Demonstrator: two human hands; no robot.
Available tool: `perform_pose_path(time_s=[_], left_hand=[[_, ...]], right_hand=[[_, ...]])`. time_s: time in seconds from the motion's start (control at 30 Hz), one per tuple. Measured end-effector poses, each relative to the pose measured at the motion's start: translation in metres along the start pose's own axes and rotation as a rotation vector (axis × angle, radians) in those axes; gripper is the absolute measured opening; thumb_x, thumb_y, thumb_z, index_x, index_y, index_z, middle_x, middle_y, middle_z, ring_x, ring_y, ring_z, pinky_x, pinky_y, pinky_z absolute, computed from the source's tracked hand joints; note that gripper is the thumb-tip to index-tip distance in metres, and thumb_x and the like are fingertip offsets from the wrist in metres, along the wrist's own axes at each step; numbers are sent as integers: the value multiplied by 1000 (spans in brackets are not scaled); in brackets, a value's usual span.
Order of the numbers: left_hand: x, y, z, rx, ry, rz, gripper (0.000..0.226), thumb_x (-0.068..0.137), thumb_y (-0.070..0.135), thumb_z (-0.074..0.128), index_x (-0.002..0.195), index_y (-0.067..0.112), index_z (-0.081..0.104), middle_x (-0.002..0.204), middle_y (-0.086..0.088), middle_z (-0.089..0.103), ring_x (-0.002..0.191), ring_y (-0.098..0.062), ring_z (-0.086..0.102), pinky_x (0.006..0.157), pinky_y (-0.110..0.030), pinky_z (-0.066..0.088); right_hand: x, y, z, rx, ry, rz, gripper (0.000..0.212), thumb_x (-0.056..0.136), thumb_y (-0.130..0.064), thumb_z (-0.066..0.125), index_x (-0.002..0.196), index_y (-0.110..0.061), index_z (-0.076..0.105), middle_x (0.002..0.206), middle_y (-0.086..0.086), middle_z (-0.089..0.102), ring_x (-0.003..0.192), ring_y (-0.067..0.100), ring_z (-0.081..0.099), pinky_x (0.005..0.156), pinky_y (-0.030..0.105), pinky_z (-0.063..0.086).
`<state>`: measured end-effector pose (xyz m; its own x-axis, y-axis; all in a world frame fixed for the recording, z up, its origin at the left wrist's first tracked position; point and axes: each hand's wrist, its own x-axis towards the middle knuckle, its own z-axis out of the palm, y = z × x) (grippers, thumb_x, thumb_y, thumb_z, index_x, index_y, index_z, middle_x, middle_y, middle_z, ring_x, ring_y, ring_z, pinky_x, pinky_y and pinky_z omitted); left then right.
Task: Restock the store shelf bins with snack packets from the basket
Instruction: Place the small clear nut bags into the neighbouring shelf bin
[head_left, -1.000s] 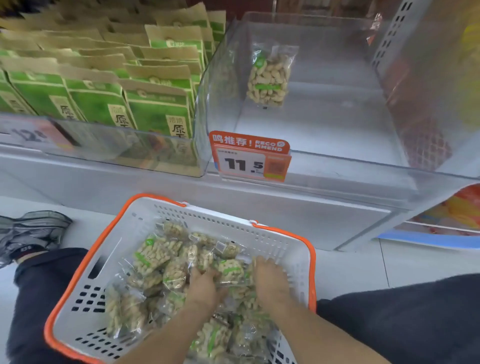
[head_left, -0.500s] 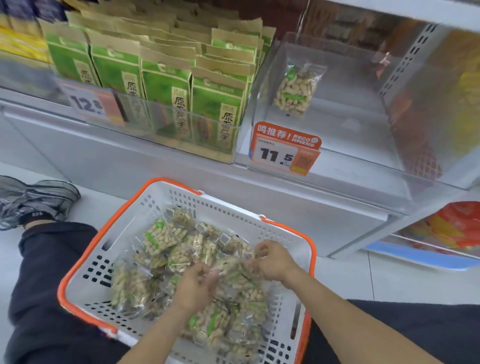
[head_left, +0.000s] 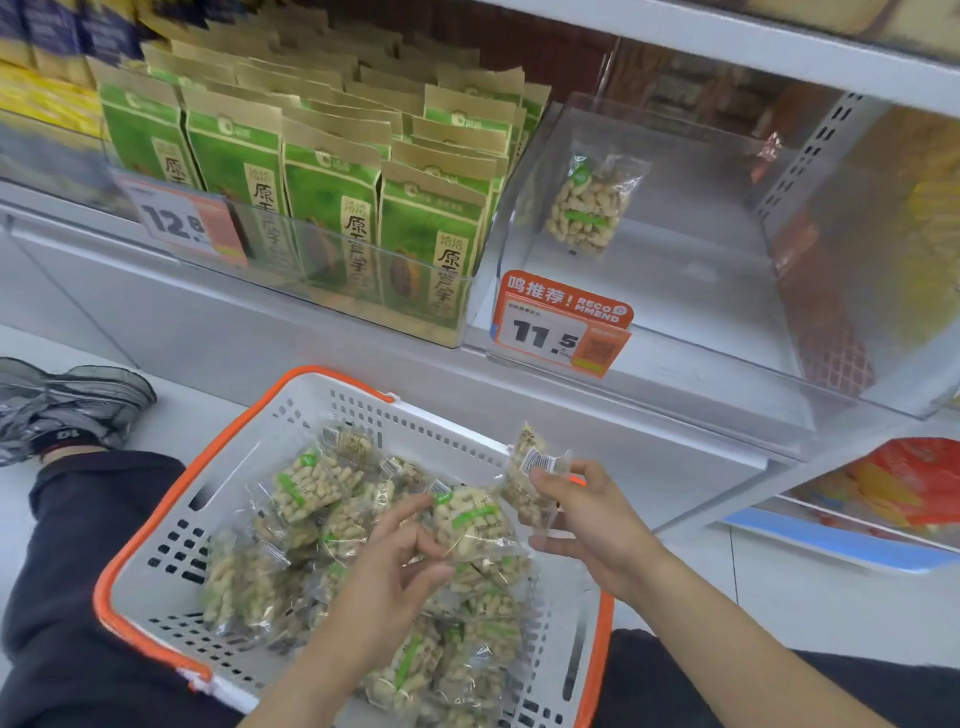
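Right hand (head_left: 582, 519) pinches a clear snack packet (head_left: 530, 478) between thumb and fingers, lifted over the far right rim of the basket (head_left: 228, 499), barcode label facing up. Left hand (head_left: 395, 566), just beside it toward the person's left, has its fingers curled round the edge of a second packet (head_left: 472, 519), which lies raised on top of the heap. The two held packets sit close together, almost touching, between the hands.

Below and around both hands lies the loose pile of packets (head_left: 311, 483) that fills the white basket with the orange rim; the basket stands on the floor between the person's legs in dark trousers. A grey shoe (head_left: 67, 400) shows far out past the left hand.

Ahead of the right hand and above it is the clear shelf bin (head_left: 701, 291), which holds one single packet (head_left: 589, 202) leaning upright against its back left part. An orange price tag (head_left: 561, 327) reading 11.5 hangs on the bin's front edge, straight ahead of the right hand. Ahead of the left hand, in the neighbouring bin, stand rows of green and brown bags (head_left: 332, 192) behind a tag marked 12.8 (head_left: 182, 218).
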<state>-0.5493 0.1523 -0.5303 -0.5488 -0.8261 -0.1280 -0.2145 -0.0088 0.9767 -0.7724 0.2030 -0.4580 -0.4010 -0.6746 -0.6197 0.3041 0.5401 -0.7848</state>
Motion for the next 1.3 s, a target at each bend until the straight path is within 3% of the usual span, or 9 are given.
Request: perform_pose_path(time_s=[0.13,0.3,0.47,0.63,0.77,0.9,1.0,1.13,1.3], left_hand=[[2,19,13,-102,45,-18,11,77,11,79,85,8,73,139,18,48,118,-4,61,87,-21,55],[4,50,15,-312,209,-143,50,63,52,86,100,22,70,114,12,68,96,-13,71,74,-30,57],[8,44,21,-312,261,-329,69,63,26,85,122,23,50,110,0,55,98,-15,61,65,-21,51],[4,35,21,-432,101,-475,98,67,17,82,150,8,29,98,-6,63,106,-26,62,99,-42,49],[4,36,14,-609,87,-477,86,69,2,78,145,18,40,122,-21,65,110,-41,64,93,-56,52],[7,45,8,-692,46,-406,66,69,-1,79,126,28,59,131,-24,57,108,-42,65,89,-61,53],[7,51,9,-640,18,-375,68,75,-2,74,133,25,51,120,-21,63,95,-32,71,75,-43,58],[5,65,10,-645,-14,-351,47,87,-3,59,127,19,56,68,-8,63,62,-18,65,60,-30,56],[3,82,15,-580,-50,-323,86,57,52,90,128,25,50,102,-7,73,92,-24,71,78,-39,57]], right_hand=[[-9,15,11,84,-3,-96,42,86,-12,77,119,-20,51,120,4,63,92,22,74,75,50,62],[-18,34,20,48,24,-246,42,84,-2,76,110,-25,53,120,-11,59,84,24,73,67,41,62],[-25,40,27,-248,46,-450,45,84,-15,80,109,-41,53,115,-37,54,96,-5,60,77,21,55],[-30,26,16,-460,-95,-530,50,76,-20,85,110,-44,58,126,-25,51,117,-10,49,95,10,41],[-34,10,2,-567,-222,-460,61,63,-43,91,113,-52,58,131,-45,35,135,-3,39,110,30,41],[-37,4,-2,-426,-243,-420,44,72,-40,88,107,-49,64,123,-47,44,118,2,58,93,32,56],[-35,6,-5,-360,-144,-403,40,69,-31,92,98,-44,67,127,-26,54,107,8,63,79,30,59],[-34,0,-9,-433,-50,-372,61,57,-30,98,101,-41,57,121,-16,58,98,8,62,70,24,56],[-49,-9,2,-529,-50,-411,74,53,-26,99,103,-38,45,108,-17,57,84,4,62,66,21,54]])
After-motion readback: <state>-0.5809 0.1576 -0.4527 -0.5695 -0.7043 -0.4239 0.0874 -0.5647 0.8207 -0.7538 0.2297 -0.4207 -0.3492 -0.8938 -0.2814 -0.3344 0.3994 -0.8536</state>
